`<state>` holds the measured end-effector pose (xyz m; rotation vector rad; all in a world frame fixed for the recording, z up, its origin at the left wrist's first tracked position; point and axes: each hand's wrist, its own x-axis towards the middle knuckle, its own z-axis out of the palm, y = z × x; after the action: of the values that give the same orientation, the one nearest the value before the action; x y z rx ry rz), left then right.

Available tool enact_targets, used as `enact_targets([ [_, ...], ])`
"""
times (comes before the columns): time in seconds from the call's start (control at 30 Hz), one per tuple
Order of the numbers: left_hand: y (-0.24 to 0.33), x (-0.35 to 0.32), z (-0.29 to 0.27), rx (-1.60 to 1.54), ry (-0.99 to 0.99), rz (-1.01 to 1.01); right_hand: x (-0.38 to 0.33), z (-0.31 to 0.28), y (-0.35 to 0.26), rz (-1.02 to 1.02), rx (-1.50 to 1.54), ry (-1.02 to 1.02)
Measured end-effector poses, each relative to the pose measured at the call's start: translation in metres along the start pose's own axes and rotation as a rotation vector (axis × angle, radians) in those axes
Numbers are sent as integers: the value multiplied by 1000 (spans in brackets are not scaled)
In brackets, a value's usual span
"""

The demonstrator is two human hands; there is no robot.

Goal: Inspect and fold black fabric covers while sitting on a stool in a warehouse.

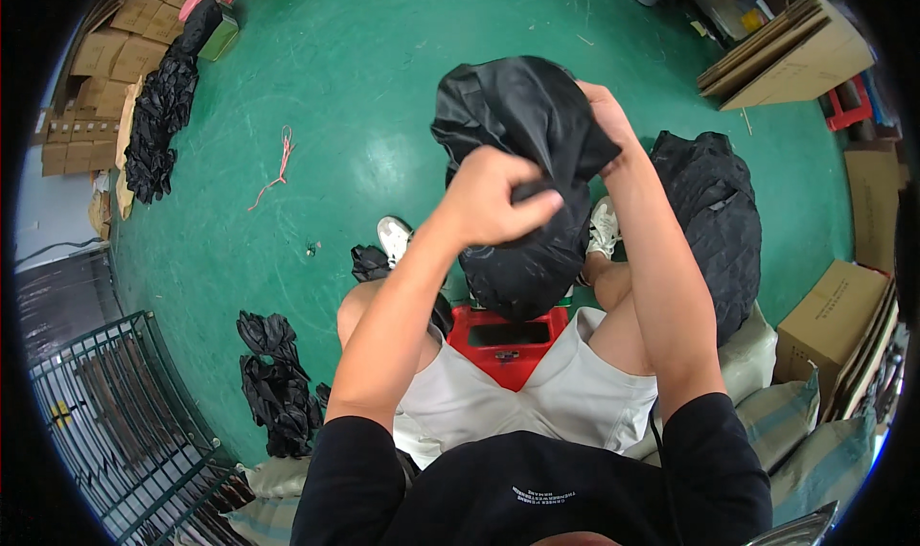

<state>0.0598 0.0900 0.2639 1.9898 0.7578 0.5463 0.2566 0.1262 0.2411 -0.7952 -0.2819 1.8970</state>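
A shiny black piece of thin, crumpled fabric (517, 95) hangs in front of me above the floor. My right hand (611, 129) grips its right side, with the fingers partly behind the folds. My left hand (498, 201) is over the near side of the fabric, slightly blurred, its thumb and forefinger apart; the other fingers are mostly hidden. Below, more black material (517, 282) bulges between my legs; whether it belongs to the same piece I cannot tell. A red plastic stool (513, 364) is between my thighs.
A large black heap (709, 230) lies by my right leg, and crumpled black pieces (278, 383) lie at left. Cardboard sheets (795, 57), a carton (829, 321) and woven sacks (781, 421) line the right. A metal rack (115, 412) stands left; pink string (284, 162) lies on the green floor.
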Motion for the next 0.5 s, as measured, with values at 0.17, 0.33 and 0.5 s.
enact_targets([
  [0.17, 6, -12, -2, 334, 52, 18, -3, -6, -9, -97, 69, -79],
  [0.33, -25, -5, -10, -278, 508, 100, -12, -4, -8, -161, 214, -45],
  [0.5, -51, 7, 0, -461, 916, -80, -15, -3, -1, -161, 303, -199],
])
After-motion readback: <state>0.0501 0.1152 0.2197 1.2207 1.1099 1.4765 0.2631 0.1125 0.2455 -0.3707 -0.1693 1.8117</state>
